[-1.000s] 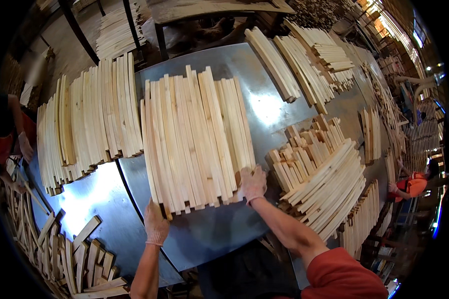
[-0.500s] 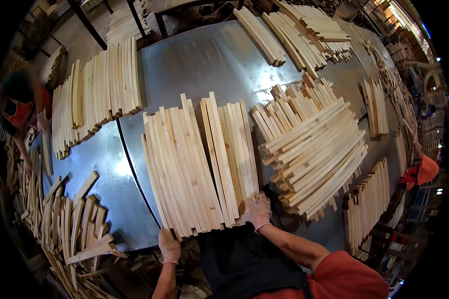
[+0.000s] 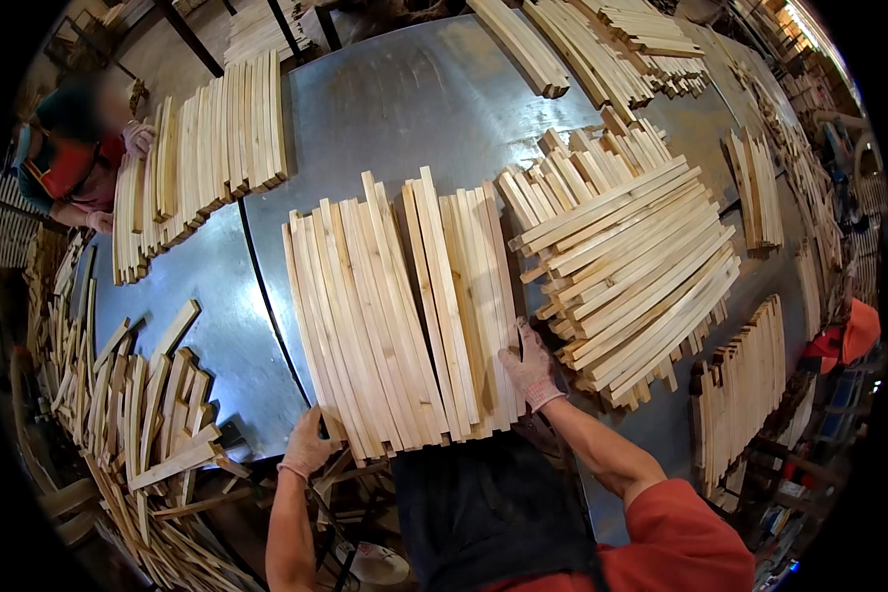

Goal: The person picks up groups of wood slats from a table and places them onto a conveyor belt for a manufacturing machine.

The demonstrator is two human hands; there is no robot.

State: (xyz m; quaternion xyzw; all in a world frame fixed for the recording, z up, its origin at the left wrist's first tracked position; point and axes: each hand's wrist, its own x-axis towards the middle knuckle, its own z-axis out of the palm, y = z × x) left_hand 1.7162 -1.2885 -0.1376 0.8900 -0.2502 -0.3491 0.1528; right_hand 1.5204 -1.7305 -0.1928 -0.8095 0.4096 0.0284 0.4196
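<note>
A row of pale wooden strips (image 3: 365, 326) lies side by side on the metal table in front of me, ends uneven at the far side and a narrow dark gap running between two groups. My left hand (image 3: 308, 446), in a light glove, is at the near left corner of the row, thumb and fingers apart against the outermost strip. Along the right edge, close to the near end, my gloved right hand (image 3: 530, 367) rests with fingers stretched forward and thumb spread onto the strips. Neither hand wraps round a single strip.
A crosswise pile of strips (image 3: 651, 276) stands right of the row. Short loose offcuts (image 3: 168, 414) heap at the left. A co-worker (image 3: 79, 158) handles another row of strips (image 3: 217, 138) at far left. The metal table (image 3: 385, 99) has a dark seam (image 3: 261, 276).
My right hand has moved from the near right corner up along the row's right edge. My left hand has shifted slightly left and upward. The co-worker's hands are now on their row.
</note>
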